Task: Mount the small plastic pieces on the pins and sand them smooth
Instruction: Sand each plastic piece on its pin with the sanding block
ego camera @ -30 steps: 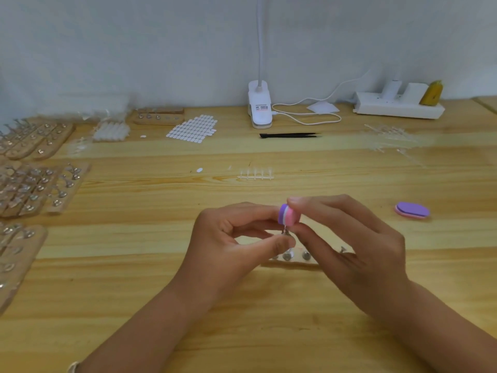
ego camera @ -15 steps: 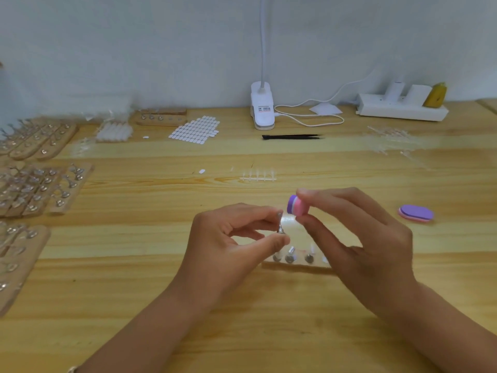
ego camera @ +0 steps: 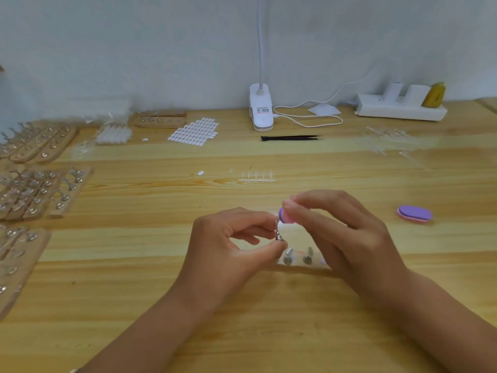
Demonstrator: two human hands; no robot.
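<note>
My left hand pinches a pin, my right hand pinches the buffer; pressing too hard could twist the pin loose.

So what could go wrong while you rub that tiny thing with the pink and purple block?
The left hand only pinches the metal pin by its fingertips, so a hard push from the sanding block in the right hand might twist it loose or rub a fingertip. The other pins stand just below both hands, so a dropped wrist could knock them.
</note>
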